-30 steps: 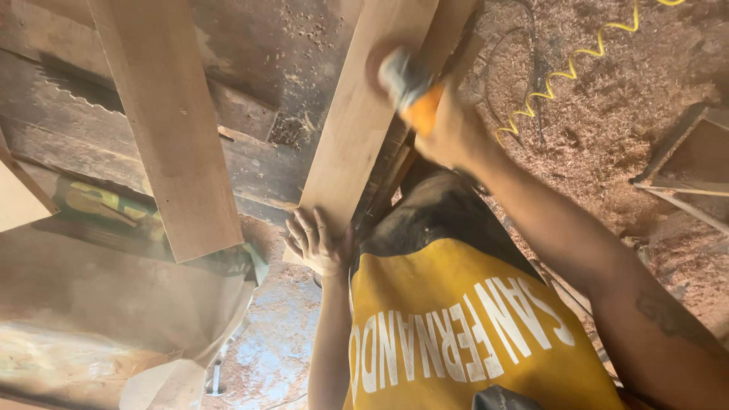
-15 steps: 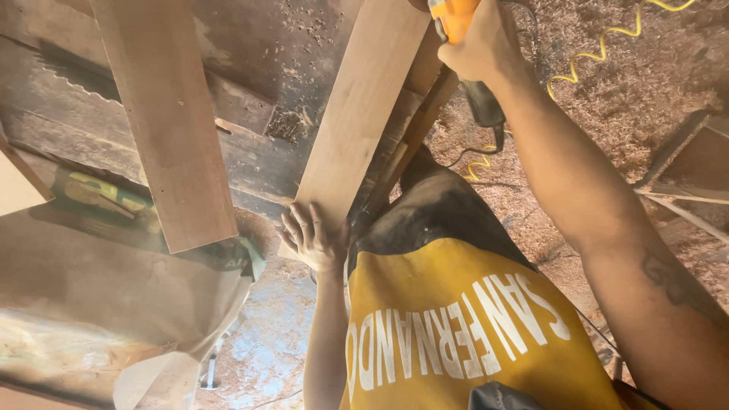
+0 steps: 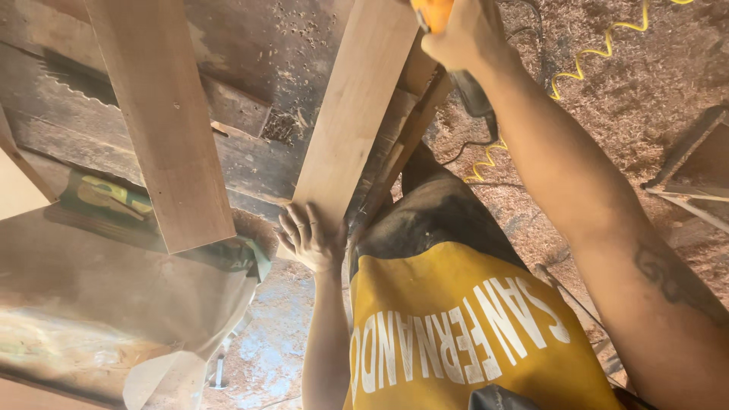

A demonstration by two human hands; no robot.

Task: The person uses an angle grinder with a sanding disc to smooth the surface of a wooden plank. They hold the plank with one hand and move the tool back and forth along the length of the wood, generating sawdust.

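Head view: left hand [image 3: 310, 237] flat, fingers spread, pressing the near end of a pale plank [image 3: 353, 114] lying across the dark workbench [image 3: 250, 53]. Right hand [image 3: 465, 34] closed around an orange power tool [image 3: 433, 11] at the plank's far end. Second plank [image 3: 163, 121] well apart toward the bench's left edge. Coiled yellow cord [image 3: 600, 53] on the sawdust floor.

Left hand [image 3: 311, 239] flat on near end of plank [image 3: 357, 114], frame centre. Right hand [image 3: 463, 34] at top edge grips orange tool [image 3: 433, 11] (mostly cropped). Second plank [image 3: 163, 121] upper left; coiled yellow cord [image 3: 600, 53] upper right on sawdust.
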